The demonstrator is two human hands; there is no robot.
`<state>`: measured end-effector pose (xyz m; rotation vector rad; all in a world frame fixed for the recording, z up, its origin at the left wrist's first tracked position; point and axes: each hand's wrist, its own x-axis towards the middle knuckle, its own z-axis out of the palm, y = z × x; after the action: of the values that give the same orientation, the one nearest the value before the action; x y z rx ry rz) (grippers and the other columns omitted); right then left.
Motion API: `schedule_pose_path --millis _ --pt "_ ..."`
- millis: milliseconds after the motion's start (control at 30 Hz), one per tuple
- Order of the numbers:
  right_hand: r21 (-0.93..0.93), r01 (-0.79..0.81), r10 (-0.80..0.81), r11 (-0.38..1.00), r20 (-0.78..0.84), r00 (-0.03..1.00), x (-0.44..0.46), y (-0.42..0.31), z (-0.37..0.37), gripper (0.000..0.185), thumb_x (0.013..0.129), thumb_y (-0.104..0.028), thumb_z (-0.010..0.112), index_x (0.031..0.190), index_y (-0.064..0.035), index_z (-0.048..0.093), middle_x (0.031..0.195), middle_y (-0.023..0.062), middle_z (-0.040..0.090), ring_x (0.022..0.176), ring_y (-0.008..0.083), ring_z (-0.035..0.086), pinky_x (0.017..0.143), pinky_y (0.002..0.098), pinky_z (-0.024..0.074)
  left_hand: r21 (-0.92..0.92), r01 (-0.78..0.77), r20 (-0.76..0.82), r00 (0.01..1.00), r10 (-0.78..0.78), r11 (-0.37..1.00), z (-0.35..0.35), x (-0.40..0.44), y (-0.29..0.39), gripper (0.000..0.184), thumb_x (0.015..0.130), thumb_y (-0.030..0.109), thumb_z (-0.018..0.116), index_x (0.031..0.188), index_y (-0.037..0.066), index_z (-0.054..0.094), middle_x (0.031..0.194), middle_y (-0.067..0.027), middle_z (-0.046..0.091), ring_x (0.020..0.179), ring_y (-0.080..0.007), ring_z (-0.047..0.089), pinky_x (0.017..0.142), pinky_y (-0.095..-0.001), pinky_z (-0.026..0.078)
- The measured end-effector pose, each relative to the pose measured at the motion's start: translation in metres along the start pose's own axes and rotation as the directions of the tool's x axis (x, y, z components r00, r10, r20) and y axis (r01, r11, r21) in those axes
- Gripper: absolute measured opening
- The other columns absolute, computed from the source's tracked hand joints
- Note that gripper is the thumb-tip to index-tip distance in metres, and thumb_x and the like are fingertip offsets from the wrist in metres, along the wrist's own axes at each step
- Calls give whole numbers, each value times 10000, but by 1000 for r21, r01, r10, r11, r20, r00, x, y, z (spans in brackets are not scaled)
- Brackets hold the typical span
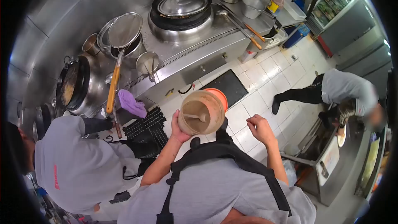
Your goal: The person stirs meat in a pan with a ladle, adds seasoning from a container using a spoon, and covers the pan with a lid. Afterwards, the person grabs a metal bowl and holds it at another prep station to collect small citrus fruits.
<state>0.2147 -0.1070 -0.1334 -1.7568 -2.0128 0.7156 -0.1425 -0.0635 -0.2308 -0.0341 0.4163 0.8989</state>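
Near a long steel stove [166, 50], a beige tub [216, 118] is above the tiled floor, gripped at its side by the left hand [178, 128]; the right hand [260, 128] hovers apart, half-open with fingers curled, and a scoop [202, 118] rests inside the tub.

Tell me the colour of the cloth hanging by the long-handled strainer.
The cloth is light purple, seen in the head view.

A grey short-sleeved shirt [207, 186]; black straps [168, 195].

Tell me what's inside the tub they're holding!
The tub in the left hand has something like a pale scoop inside. Whatever is right underneath the scoop is covered, so I can't tell.
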Motion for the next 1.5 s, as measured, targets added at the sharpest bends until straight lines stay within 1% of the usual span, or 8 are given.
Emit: schedule_pose_path --millis 200,433,633,700,867,1067,1300,1500 --pt "10 220 -219 975 150 964 143 82 -43 147 862 -95 656 953 3 716 883 195 656 871 390 651 801 466 527 76 -230 31 973 228 970 26 74 17 824 901 703 448 1548 199 365 1565 -155 385 1399 -459 401 1003 -764 399" --pt "-24 537 -511 844 271 816 362 37 -113 184 853 -113 672 992 5 692 985 209 662 962 424 638 856 489 522 -110 -427 -39 904 425 898 82 110 13 820 893 704 468 1550 229 346 1574 -168 340 1387 -498 389 848 -833 440" --pt "-98 706 -675 702 226 702 529 -6 -116 217 832 -99 686 1033 -18 705 997 218 655 999 416 639 872 490 524 -24 -622 -267 759 594 783 78 164 26 681 951 607 465 1470 167 487 1484 -130 498 1336 -394 482 1054 -645 434" --pt "-144 717 -689 682 203 696 581 -12 -108 223 817 -100 695 1027 -24 708 992 210 651 1006 402 645 884 484 526 134 -727 -395 584 709 673 97 198 46 647 974 579 439 1449 147 515 1461 -133 527 1316 -388 505 1083 -588 437" --pt "-108 671 -636 734 238 734 652 -13 -86 208 820 -103 696 1016 -33 709 1016 192 652 1036 384 641 900 482 522 -232 -652 -245 758 605 722 18 241 69 697 980 604 390 1450 105 514 1456 -155 530 1297 -387 523 1066 -578 453" --pt "-204 655 -613 728 233 755 774 -45 -48 298 867 -32 578 1142 -55 692 1285 219 589 1131 424 610 991 495 500 236 -765 -288 534 795 599 84 262 84 754 970 634 378 1466 77 489 1467 -164 518 1310 -390 512 1077 -568 447" --pt "-197 834 -701 516 463 543 891 -84 16 400 864 -81 684 1262 -107 656 1272 211 590 1207 400 566 1052 478 451 87 -961 -535 176 827 261 134 291 32 617 1001 503 392 1405 65 550 1422 -160 566 1263 -351 567 1050 -521 490" --pt "66 849 -765 525 474 436 918 -82 14 263 874 -120 694 1131 -67 709 1110 224 645 1144 402 588 1006 480 472 60 -978 -679 107 726 200 88 311 -52 603 1010 513 408 1408 82 550 1418 -144 570 1258 -342 570 1050 -527 491"
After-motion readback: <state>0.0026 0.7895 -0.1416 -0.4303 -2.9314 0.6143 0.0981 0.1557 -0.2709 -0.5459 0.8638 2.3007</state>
